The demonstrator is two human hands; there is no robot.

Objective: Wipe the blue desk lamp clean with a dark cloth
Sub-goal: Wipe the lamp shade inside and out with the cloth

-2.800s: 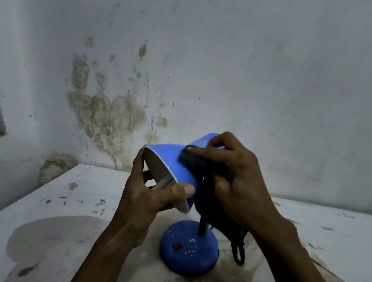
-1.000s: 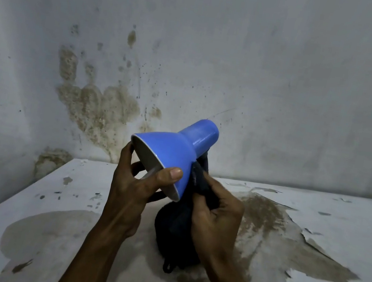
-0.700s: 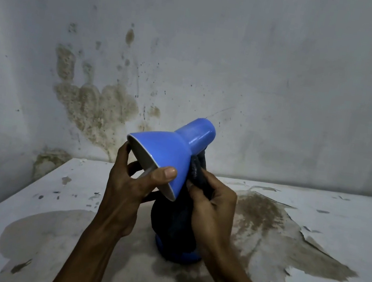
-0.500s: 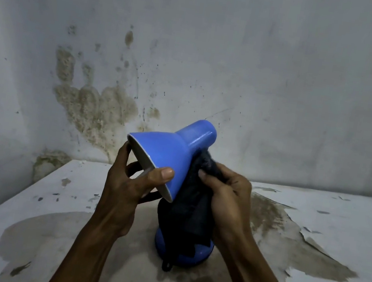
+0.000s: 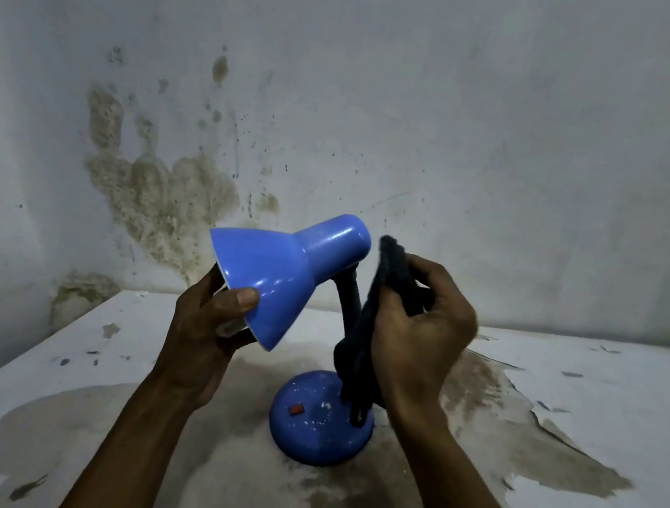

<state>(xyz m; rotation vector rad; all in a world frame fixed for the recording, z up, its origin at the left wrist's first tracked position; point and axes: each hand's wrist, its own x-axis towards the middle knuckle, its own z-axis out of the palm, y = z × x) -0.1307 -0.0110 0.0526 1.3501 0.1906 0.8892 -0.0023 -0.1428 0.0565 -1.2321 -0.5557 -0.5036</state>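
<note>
The right hand [image 5: 417,332] has lifted the cloth [image 5: 378,304] off the shade [image 5: 273,270] — now clutched beside the neck — while the left hand [image 5: 204,321] still grips the rim; the lamp stands on the table [image 5: 604,428], base probably next.

— From my feed, the dark cloth [image 5: 374,326] covers the lower lamp neck and where it joins the base [image 5: 319,422].
— Inside the shade [image 5: 264,273]?
— Turned away; I can't see any bulb. My left hand [image 5: 202,329] hides the rim's underside.
— The worktop [image 5: 604,428]?
— Its near edge and right corners are cut off by the picture.
</note>
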